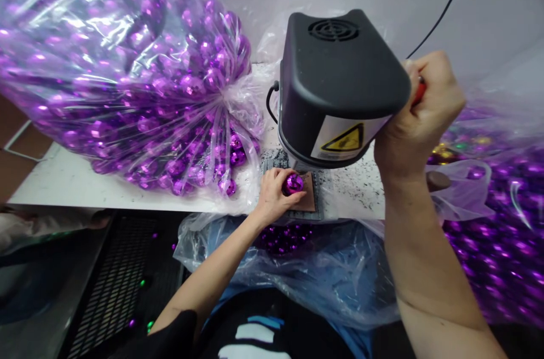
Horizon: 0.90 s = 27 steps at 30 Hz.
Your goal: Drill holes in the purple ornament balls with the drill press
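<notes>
Between the thumb and fingers of my left hand (275, 195), a shiny purple mirror-faceted ball (293, 183) is held on a small brown block (309, 198). The block lies on a grey base plate (319, 209). Right above stands a black-cased bench machine (340, 76) with a round vent on top and a yellow warning label. My right hand (425, 104) is wrapped round a red handle (419, 93) at the machine's right side. The machine's housing hides most of what lies under it, so its working tip hardly shows.
A big clear bag of purple balls (140, 81) fills the table's left; another heap of purple balls (510, 223) lies at right. Dark shavings (348, 183) litter the white table. Clear plastic with more balls lies on my lap. A black crate (123, 268) and a person's sleeve (46, 226) are at left.
</notes>
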Motion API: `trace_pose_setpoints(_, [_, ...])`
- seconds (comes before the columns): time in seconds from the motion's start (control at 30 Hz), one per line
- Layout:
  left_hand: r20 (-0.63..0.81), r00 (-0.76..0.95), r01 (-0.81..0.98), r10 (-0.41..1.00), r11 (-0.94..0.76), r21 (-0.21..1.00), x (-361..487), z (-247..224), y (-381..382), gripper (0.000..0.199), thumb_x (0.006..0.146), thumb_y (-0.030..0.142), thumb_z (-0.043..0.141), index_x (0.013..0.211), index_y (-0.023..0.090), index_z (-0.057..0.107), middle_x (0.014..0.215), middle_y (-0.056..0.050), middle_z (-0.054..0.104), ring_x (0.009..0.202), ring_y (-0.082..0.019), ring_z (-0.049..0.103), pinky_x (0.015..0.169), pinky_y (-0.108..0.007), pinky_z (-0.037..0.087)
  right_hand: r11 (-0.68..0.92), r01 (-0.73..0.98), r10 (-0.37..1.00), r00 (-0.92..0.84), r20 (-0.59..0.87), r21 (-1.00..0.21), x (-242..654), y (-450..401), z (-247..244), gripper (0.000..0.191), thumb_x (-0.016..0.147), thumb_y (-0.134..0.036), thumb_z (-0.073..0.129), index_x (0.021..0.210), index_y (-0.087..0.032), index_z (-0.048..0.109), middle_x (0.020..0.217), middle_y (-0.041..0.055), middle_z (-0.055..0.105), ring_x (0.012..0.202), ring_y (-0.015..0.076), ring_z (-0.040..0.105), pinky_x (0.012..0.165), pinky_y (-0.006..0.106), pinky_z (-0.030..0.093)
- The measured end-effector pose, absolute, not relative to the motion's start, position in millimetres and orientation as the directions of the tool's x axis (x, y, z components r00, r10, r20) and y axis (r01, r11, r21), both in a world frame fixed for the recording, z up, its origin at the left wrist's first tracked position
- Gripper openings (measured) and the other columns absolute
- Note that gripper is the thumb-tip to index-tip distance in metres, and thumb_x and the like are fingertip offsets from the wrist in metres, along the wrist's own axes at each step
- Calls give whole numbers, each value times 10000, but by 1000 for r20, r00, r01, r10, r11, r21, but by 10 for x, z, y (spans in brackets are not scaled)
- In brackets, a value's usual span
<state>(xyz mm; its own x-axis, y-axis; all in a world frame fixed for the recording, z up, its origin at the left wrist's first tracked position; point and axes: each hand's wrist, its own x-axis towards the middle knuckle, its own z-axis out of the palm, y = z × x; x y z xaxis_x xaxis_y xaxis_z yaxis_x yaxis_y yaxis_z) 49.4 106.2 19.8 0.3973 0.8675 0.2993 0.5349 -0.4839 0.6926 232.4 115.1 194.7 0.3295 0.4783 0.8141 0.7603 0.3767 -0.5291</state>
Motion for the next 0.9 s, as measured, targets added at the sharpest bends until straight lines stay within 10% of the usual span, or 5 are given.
trace_pose_setpoints(0.9, [326, 493, 500, 807, -569, 654, 506, 41, 1078, 315, 896, 354, 641, 1142, 193, 527, 1086, -75, 622, 1059, -250, 555, 1065, -482, 354, 338, 765, 528, 328, 783, -548, 2328, 1097, 1992, 470, 961, -515, 378, 722, -113, 418, 643, -42, 301, 624, 1, 255, 625, 180, 238])
